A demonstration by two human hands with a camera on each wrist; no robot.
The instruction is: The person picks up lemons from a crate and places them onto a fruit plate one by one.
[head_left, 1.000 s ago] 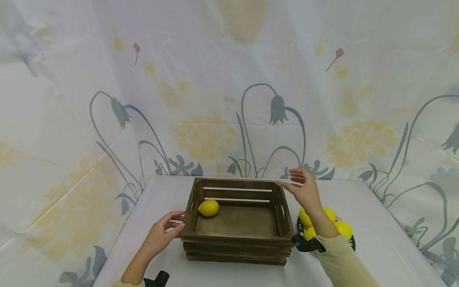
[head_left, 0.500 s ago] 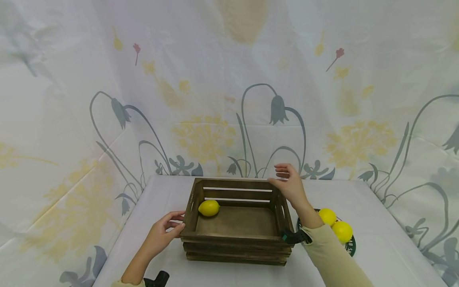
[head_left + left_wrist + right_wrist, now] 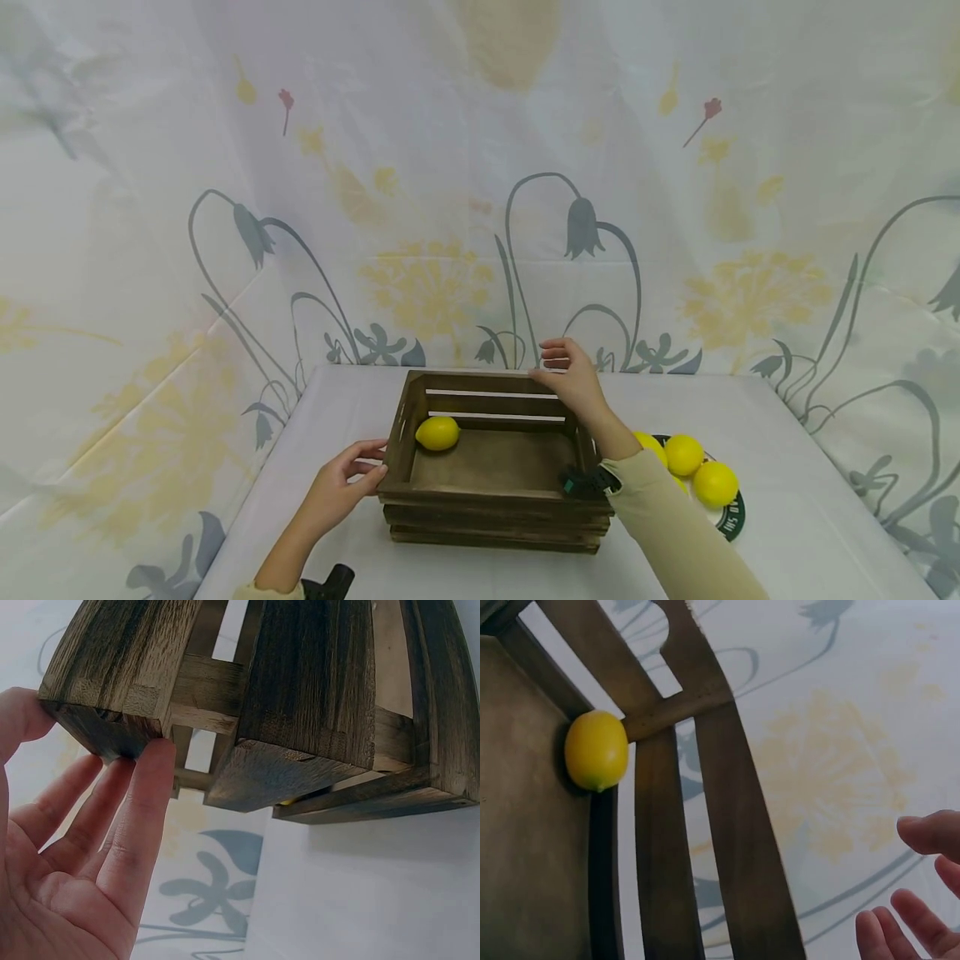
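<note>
A brown slatted wooden crate (image 3: 491, 508) stands in the middle of the table with one lemon (image 3: 438, 433) lying in its back left corner. My left hand (image 3: 341, 487) touches the crate's left end with thumb and fingertips; in the left wrist view its fingers (image 3: 150, 780) reach fairly straight to the top slat's end. At the crate's far side, my right hand (image 3: 577, 383) appears over the back rim near its right part, its fingers loosely bent with nothing in them. The right wrist view has the lemon (image 3: 597, 751) left of the right hand's fingers (image 3: 915, 922).
Right of the crate, several lemons (image 3: 715, 484) lie on a round plate (image 3: 733, 518) with a dark green lettered rim, partly hidden by the right sleeve. A white cloth covers the table (image 3: 795, 467). Behind it hangs a flower-patterned curtain (image 3: 465, 208).
My right hand has moved left along the crate's back rim, uncovering part of the plate. The left hand, crate and lemon inside stay in place.
</note>
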